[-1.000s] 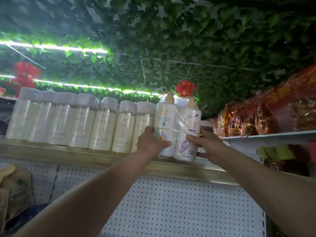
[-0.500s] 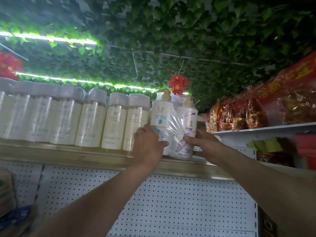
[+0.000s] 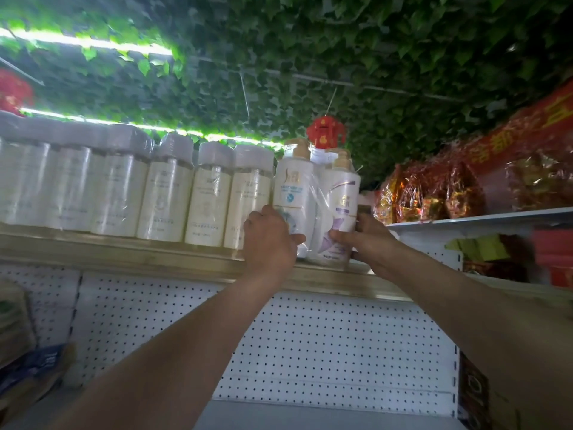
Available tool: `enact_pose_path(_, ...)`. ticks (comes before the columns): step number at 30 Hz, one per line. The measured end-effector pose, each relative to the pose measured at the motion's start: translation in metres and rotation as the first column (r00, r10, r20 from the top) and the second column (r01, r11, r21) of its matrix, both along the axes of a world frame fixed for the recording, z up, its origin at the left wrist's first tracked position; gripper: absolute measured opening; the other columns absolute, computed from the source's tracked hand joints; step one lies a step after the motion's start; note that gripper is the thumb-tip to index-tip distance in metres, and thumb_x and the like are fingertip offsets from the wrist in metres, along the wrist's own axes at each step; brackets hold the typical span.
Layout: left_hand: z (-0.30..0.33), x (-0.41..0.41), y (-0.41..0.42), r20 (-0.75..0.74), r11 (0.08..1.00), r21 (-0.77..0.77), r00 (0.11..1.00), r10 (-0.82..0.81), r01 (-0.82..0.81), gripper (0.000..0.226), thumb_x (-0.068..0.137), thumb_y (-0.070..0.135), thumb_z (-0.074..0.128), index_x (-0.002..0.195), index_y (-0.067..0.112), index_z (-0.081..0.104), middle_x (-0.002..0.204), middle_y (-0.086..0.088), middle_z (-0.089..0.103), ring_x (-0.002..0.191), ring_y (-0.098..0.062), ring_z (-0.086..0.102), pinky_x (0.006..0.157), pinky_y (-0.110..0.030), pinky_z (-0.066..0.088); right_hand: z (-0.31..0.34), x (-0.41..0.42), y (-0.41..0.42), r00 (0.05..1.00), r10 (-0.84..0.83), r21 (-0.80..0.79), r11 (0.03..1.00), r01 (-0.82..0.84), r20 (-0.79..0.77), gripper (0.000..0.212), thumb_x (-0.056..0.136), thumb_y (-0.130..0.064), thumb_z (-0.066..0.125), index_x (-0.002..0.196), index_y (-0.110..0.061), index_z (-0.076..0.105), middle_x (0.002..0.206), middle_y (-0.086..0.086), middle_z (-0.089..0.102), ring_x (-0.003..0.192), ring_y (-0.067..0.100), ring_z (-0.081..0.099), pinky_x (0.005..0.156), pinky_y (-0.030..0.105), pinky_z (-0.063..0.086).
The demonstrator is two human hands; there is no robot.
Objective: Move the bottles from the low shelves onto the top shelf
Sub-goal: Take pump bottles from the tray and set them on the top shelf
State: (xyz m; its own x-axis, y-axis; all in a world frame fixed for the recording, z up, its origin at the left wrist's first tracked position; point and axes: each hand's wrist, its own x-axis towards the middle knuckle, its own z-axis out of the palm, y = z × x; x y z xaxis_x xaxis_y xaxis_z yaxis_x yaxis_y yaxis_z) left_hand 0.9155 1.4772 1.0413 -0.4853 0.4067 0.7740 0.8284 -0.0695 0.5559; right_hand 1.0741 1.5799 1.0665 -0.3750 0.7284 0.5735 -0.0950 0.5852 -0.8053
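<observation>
Wrapped bottle pair (image 3: 316,203) being pushed further back onto top shelf (image 3: 124,259) than before, being gripped low by left hand (image 3: 269,240) and right hand (image 3: 367,240), fingers curled round it, capped bottles (image 3: 167,190) being crowded at left.

The twin pack (image 3: 316,206) I held was white, one bottle with a blue mark, the other with purple swirls, both with tan pump tops under clear film. The bottles (image 3: 167,200) beside it were cream with pale grey caps. The shelf (image 3: 124,252) edge was gold-beige, the backboard (image 3: 310,346) white with rows of small dark holes. Overhead the leaves (image 3: 341,57) were dark green, lit bright green along the light strips (image 3: 93,45). The lantern (image 3: 325,136) was red, the packets (image 3: 434,190) red and gold.
</observation>
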Motion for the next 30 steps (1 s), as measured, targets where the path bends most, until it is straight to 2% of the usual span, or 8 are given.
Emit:
enact_pose_path(4,-0.005,-0.002,0.001,0.037,1.000,-0.022,0.999,0.006,-0.005,0.070,0.079,0.041,0.082,0.125,0.002,0.047,0.125,-0.017,0.052,0.117,-0.032,0.052,0.096,-0.038,0.045,0.002,-0.005,-0.001,0.998,-0.049,0.034,0.998,0.048,0.036,0.037,0.079,-0.005,0.084,0.106,-0.020,0.065,0.111,0.008,0.074,0.100,0.026,0.072,0.088,0.046,0.060)
enact_pose_path(9,-0.011,-0.003,0.001,0.033,1.000,0.009,0.999,0.009,-0.010,0.065,0.080,0.041,0.081,0.121,0.002,0.050,0.119,-0.015,0.054,0.114,-0.030,0.052,0.089,-0.035,0.044,0.001,-0.003,0.002,0.995,-0.064,0.036,0.997,0.061,0.077,0.045,0.080,-0.008,0.085,0.120,-0.012,0.066,0.111,0.009,0.076,0.103,0.027,0.073,0.088,0.044,0.061)
enact_pose_path(12,-0.010,-0.006,0.004,0.021,0.999,0.034,1.000,0.014,-0.015,0.067,0.078,0.041,0.082,0.121,0.001,0.050,0.119,-0.016,0.053,0.113,-0.031,0.051,0.091,-0.035,0.041,-0.002,-0.003,0.008,0.993,-0.074,0.066,0.996,0.068,0.089,0.045,0.079,-0.012,0.086,0.120,-0.013,0.066,0.112,0.009,0.076,0.106,0.026,0.073,0.093,0.046,0.059)
enact_pose_path(18,-0.016,-0.006,0.005,0.043,0.998,0.057,0.999,-0.016,0.013,0.069,0.079,0.041,0.081,0.125,0.000,0.049,0.124,-0.017,0.051,0.116,-0.034,0.048,0.094,-0.039,0.040,-0.005,-0.005,0.006,0.979,-0.173,0.106,0.981,0.161,0.109,0.080,0.047,-0.048,0.090,0.119,-0.022,0.067,0.109,0.000,0.077,0.102,0.021,0.073,0.093,0.048,0.059)
enact_pose_path(20,-0.017,-0.006,0.004,0.032,0.998,0.058,0.999,-0.007,0.005,0.068,0.080,0.042,0.080,0.125,0.000,0.049,0.123,-0.017,0.051,0.116,-0.034,0.048,0.094,-0.037,0.039,-0.004,-0.005,0.002,0.977,-0.185,0.105,0.979,0.174,0.108,0.076,0.052,-0.045,0.091,0.120,-0.021,0.067,0.109,0.001,0.077,0.102,0.022,0.073,0.094,0.049,0.059)
enact_pose_path(23,-0.018,-0.006,0.003,0.025,0.999,0.048,1.000,-0.003,0.002,0.068,0.081,0.044,0.079,0.125,0.000,0.049,0.124,-0.017,0.051,0.117,-0.033,0.048,0.096,-0.037,0.039,-0.006,-0.007,-0.004,0.969,-0.218,0.097,0.974,0.207,0.114,0.050,0.077,-0.027,0.088,0.120,-0.019,0.065,0.112,0.003,0.075,0.104,0.022,0.071,0.098,0.049,0.057)
enact_pose_path(27,-0.016,-0.009,0.000,0.073,0.997,0.034,0.995,-0.064,0.062,0.068,0.081,0.041,0.080,0.126,0.001,0.050,0.125,-0.017,0.052,0.117,-0.033,0.050,0.098,-0.040,0.043,-0.009,-0.011,-0.013,0.924,-0.345,0.123,0.937,0.328,0.163,0.045,0.084,-0.036,0.081,0.123,-0.020,0.067,0.118,0.001,0.072,0.108,0.021,0.067,0.102,0.045,0.053)
enact_pose_path(30,-0.018,-0.012,-0.009,0.120,0.987,0.053,0.980,-0.159,0.154,0.067,0.081,0.038,0.080,0.129,0.003,0.050,0.126,-0.015,0.052,0.118,-0.031,0.051,0.098,-0.042,0.046,-0.013,-0.009,-0.026,0.871,-0.447,0.191,0.891,0.412,0.204,0.046,0.087,-0.041,0.078,0.125,-0.018,0.067,0.120,0.001,0.071,0.108,0.020,0.065,0.099,0.040,0.054)
